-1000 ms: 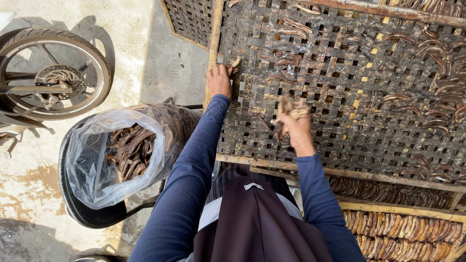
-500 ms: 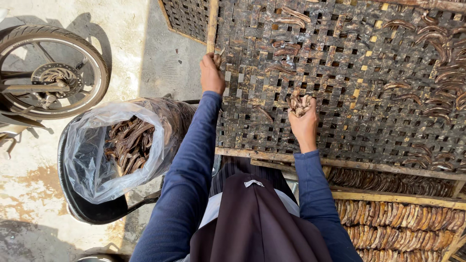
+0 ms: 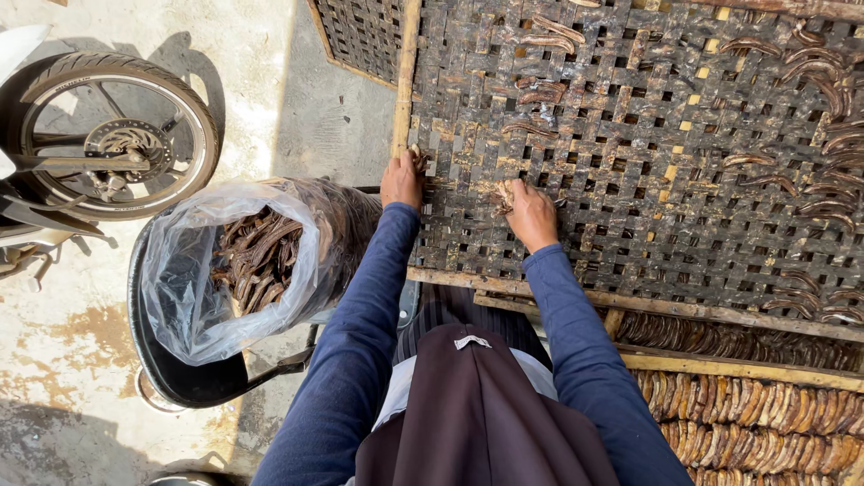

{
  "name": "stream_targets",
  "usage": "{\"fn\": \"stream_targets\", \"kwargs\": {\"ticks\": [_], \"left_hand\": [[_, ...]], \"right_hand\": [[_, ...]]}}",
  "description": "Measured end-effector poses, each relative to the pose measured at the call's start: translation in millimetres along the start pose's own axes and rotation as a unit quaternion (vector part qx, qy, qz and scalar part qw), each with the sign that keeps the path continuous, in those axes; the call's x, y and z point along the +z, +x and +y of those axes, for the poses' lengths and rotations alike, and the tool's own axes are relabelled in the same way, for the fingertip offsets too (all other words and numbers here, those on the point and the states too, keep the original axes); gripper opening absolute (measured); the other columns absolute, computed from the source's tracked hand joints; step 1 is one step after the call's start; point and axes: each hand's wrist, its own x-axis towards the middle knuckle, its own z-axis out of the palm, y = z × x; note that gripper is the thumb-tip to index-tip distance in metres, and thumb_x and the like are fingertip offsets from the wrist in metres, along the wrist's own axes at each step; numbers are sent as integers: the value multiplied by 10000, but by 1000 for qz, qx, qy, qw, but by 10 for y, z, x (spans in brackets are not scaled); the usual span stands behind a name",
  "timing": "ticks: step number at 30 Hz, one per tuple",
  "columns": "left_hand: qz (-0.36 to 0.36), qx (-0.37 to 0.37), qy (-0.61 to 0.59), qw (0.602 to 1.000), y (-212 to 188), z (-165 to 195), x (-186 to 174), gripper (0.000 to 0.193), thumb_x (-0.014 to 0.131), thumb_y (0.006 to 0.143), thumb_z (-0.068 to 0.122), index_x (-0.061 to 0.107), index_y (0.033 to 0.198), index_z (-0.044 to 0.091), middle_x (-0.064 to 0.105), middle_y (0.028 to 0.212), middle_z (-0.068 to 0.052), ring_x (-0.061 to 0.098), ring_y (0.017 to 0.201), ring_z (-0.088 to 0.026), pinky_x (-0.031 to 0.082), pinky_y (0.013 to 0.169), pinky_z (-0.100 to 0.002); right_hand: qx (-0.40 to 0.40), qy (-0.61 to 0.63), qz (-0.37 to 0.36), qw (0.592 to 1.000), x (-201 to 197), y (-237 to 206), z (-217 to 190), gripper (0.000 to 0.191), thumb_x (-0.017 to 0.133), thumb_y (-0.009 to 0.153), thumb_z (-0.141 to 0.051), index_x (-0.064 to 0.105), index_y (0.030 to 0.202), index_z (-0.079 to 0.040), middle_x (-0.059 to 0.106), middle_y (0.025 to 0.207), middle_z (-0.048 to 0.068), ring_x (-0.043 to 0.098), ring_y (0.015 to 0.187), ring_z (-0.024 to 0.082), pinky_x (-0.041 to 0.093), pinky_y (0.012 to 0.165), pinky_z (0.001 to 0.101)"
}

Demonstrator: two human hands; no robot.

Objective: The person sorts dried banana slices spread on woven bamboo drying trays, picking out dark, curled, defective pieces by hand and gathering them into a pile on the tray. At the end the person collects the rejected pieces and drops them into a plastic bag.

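My right hand (image 3: pixel 533 214) is closed around a small bunch of dried banana strips (image 3: pixel 504 194), low on the woven drying rack (image 3: pixel 630 171). My left hand (image 3: pixel 401 180) pinches one strip at the rack's edge. They look light, leathery and probably sticky; I'd take each mid-length.

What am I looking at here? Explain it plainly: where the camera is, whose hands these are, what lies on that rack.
The camera sits on a person's head and looks down, so the blue-sleeved arms are their own. The left hand rests at the bamboo edge of a dark woven drying rack. The right hand grips a small bunch of dried brown strips. More such strips lie scattered across the rack. At the left, a clear plastic bag in a black tub holds many more. A motorbike wheel stands beyond it.
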Motion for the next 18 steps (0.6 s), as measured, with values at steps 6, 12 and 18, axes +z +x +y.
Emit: {"fn": "stream_targets", "kwargs": {"ticks": [6, 12, 18], "left_hand": [[40, 34, -3, 999, -121, 77, -9, 255, 585, 954, 32, 554, 1196, 104, 626, 1072, -175, 633, 973, -396, 530, 840, -482], [-27, -53, 31, 998, 32, 143, 28, 151, 550, 1011, 67, 520, 1156, 40, 606, 1060, -219, 640, 959, -416, 536, 815, -494], [-4, -24, 17, 1000, 19, 218, 16, 308, 665, 843, 165, 517, 1061, 6, 575, 1069, -233, 589, 996, -425, 508, 839, -497]], "right_hand": [[172, 146, -18, 974, -163, -18, 175, 508, 793, 852, -89, 512, 1274, -52, 703, 985, 122, 719, 818, 275, 616, 724, 447], [264, 595, 81, 755, -303, -143, 513, 217, 804, 814, -39, 704, 1007, -52, 755, 1001, 75, 743, 906, 169, 602, 796, 359], [188, 660, 119, 717, -624, 1, 463, 266, 808, 828, -29, 703, 1072, -26, 755, 1038, 121, 748, 913, 192, 615, 804, 351]]}}
